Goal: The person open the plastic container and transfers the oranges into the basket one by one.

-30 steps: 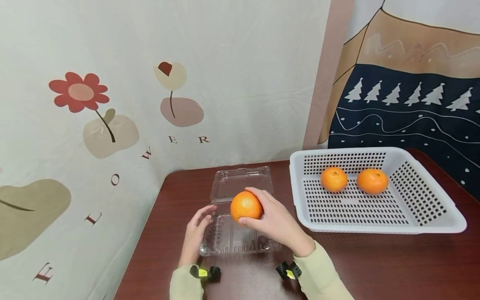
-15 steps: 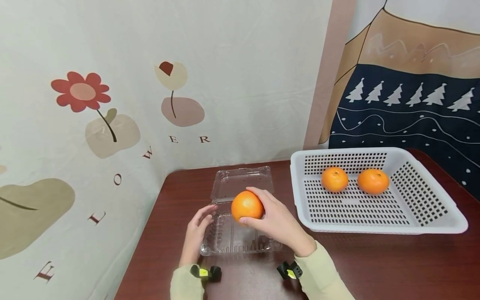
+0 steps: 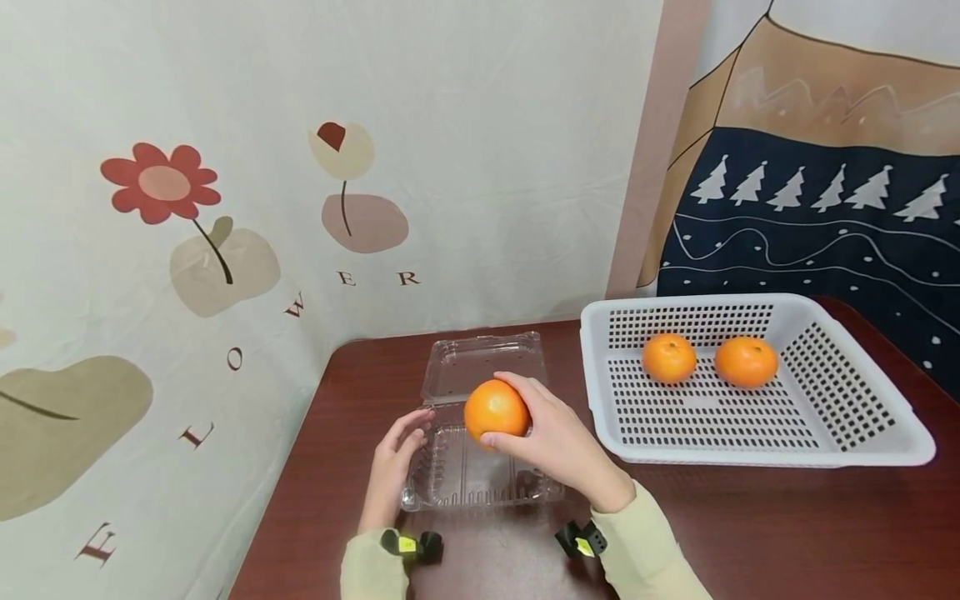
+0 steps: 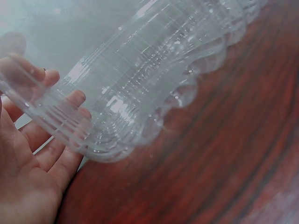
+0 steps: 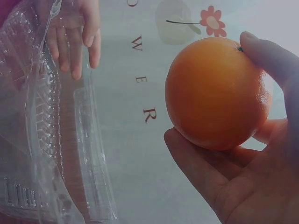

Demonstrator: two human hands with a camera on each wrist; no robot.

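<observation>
My right hand holds an orange between thumb and fingers, raised above a clear plastic clamshell box. In the right wrist view the orange is gripped from the side, apart from the box. The box lies on the table with its lid folded back, away from me. My left hand is at the box's left side, fingers loosely bent. In the left wrist view its fingers rest against the clear wall, some seen through the plastic.
A white perforated basket stands on the right, holding two oranges. The dark red-brown table meets a printed cloth at the back and left.
The right hand with its orange has shifted very slightly to the right. The left hand, box and basket stay where they were.
</observation>
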